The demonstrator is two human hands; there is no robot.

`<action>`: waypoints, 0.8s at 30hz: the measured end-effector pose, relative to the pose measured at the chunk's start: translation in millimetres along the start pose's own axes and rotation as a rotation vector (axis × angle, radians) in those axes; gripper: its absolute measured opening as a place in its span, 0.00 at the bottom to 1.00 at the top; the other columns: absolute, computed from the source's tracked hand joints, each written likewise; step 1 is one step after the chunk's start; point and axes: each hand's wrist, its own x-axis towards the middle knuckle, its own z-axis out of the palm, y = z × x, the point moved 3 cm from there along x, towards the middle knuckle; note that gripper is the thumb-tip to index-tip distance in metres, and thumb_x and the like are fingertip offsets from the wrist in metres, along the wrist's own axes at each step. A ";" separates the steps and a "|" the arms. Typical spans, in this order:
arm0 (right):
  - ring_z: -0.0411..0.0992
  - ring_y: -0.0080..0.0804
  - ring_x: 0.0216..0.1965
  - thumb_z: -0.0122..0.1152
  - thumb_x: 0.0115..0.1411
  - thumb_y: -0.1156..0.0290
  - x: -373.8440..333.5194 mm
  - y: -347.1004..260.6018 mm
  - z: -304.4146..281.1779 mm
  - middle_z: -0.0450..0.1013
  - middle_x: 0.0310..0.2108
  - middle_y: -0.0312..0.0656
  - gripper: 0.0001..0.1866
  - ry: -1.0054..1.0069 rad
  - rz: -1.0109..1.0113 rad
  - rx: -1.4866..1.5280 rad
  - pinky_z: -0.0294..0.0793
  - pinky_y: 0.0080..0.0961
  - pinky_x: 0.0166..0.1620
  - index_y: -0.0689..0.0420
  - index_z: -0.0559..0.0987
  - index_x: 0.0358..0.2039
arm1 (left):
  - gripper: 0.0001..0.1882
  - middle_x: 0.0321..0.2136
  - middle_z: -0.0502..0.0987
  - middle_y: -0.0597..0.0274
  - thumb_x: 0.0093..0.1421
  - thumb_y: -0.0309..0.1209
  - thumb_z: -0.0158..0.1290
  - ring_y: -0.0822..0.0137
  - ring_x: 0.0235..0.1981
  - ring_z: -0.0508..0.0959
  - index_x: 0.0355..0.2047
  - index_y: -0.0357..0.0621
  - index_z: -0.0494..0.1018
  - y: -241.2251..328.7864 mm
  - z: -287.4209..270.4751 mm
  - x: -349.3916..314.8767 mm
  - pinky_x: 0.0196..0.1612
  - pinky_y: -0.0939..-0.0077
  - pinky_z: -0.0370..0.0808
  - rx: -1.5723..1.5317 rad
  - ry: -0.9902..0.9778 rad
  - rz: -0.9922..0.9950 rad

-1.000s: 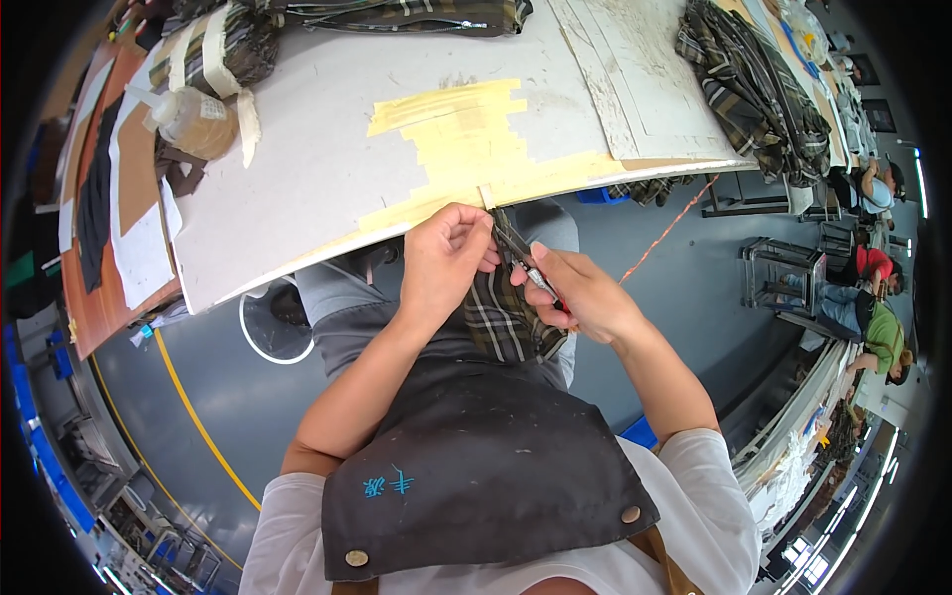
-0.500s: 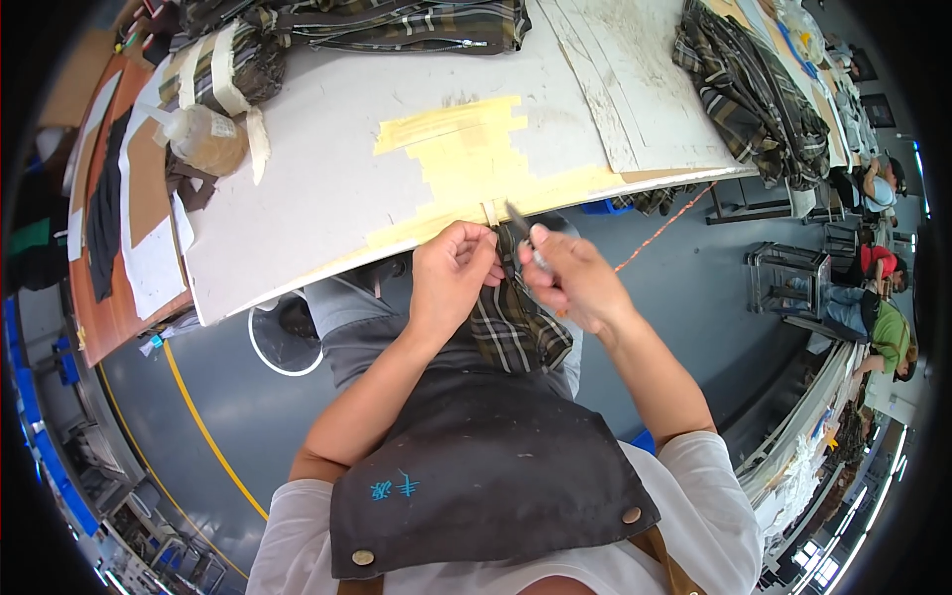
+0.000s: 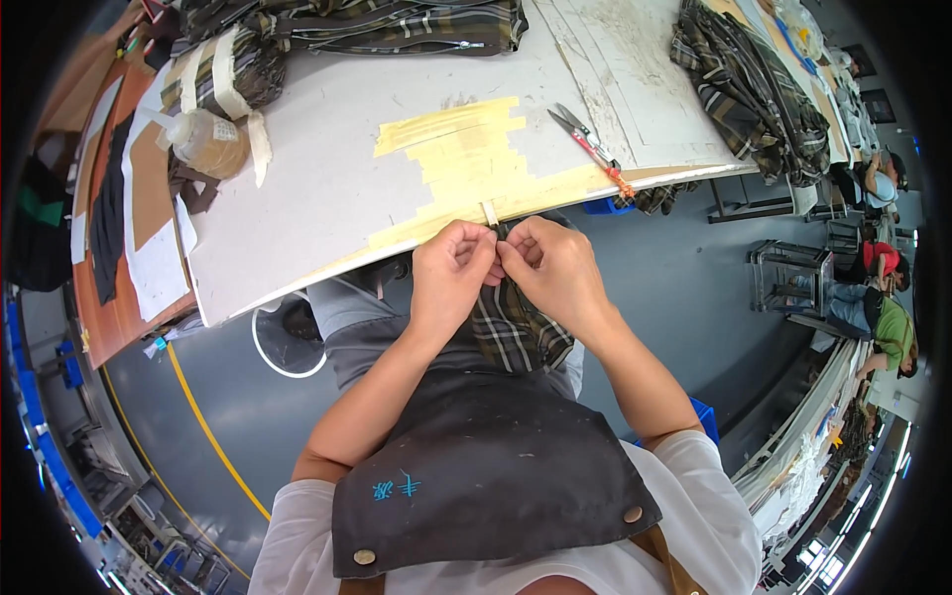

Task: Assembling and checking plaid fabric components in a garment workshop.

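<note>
Left hand (image 3: 453, 275) and right hand (image 3: 551, 268) are brought together just nearside of the yellow tape patch (image 3: 458, 154). Plaid cloth (image 3: 511, 327), hanging nearside of the patch, is pinched by the left fingertips — whether by the right cannot be told — and red-handled snips (image 3: 589, 145) are seen right of it.

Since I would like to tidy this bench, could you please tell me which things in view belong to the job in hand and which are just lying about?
In the job:
plaid piece: left hand pinching its upper end, right hand there too
red-handled snips, probably

Apparently lying about:
squeeze bottle
black cloth strip
plaid pile at right (perhaps related)
</note>
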 end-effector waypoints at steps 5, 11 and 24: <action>0.71 0.33 0.18 0.58 0.47 0.76 1.4 0.9 2.6 0.71 0.17 0.44 0.05 0.011 -0.024 0.027 0.70 0.24 0.24 0.64 0.73 0.21 | 0.06 0.23 0.74 0.59 0.59 0.24 0.46 0.74 0.21 0.75 0.31 0.32 0.69 -0.4 -1.6 0.4 0.25 0.83 0.74 0.024 0.005 -0.008; 0.69 0.25 0.17 0.58 0.47 0.77 3.7 18.1 6.6 0.71 0.15 0.42 0.04 -0.043 0.096 0.186 0.69 0.20 0.23 0.64 0.73 0.21 | 0.05 0.21 0.74 0.59 0.58 0.24 0.47 0.74 0.20 0.75 0.29 0.32 0.68 -0.3 -0.1 0.4 0.24 0.84 0.74 0.025 0.020 -0.018; 0.67 0.20 0.17 0.59 0.48 0.78 2.5 10.6 10.9 0.70 0.17 0.39 0.04 0.075 0.095 0.173 0.67 0.19 0.22 0.64 0.73 0.24 | 0.03 0.20 0.73 0.61 0.55 0.21 0.49 0.77 0.20 0.74 0.28 0.32 0.68 -4.2 0.0 -2.3 0.23 0.85 0.74 0.112 0.033 0.050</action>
